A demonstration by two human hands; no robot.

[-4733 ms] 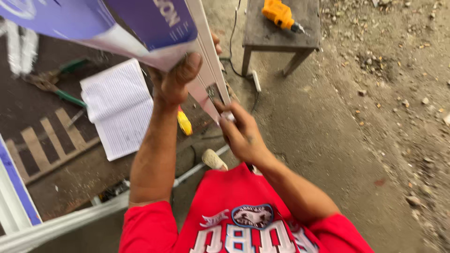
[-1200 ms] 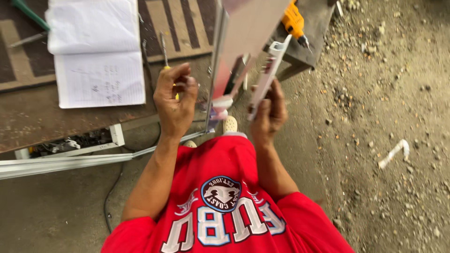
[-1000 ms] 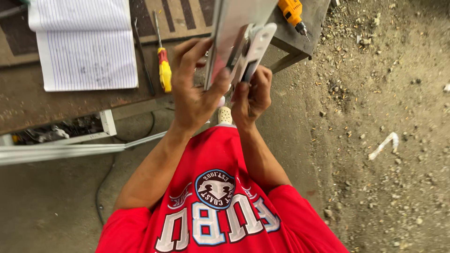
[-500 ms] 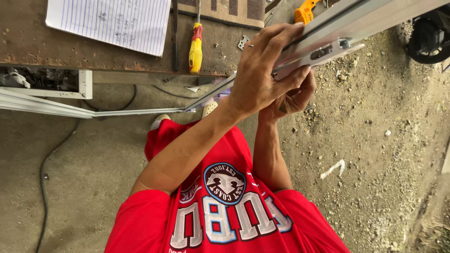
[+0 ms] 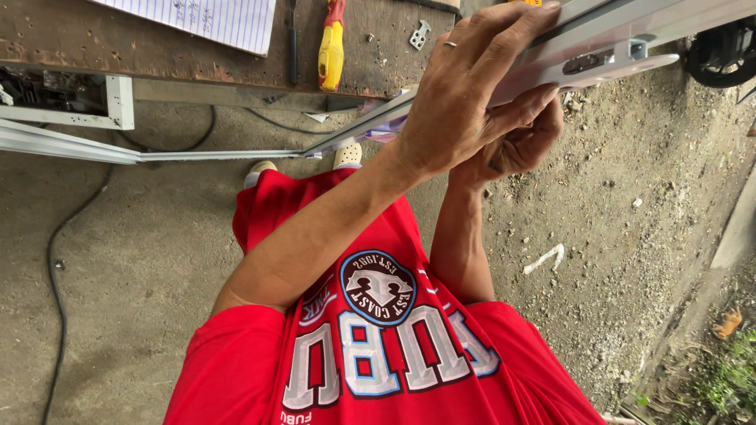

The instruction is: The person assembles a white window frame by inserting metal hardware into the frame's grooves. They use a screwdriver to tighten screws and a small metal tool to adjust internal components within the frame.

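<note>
view: head cam only, worn on the person, no second view to overlap
direction: looks steeply down along the body to the ground
near: red shirt [image 5: 370,346] fills bottom of frame, very close
middle: left hand [image 5: 465,102] and right hand [image 5: 516,145] raised near the lens on a white metal frame piece [image 5: 614,47]
far: wooden workbench [image 5: 157,55] along top edge, left side
right: gravel ground [image 5: 630,236] runs to right edge
left: concrete floor [image 5: 118,260]
</note>
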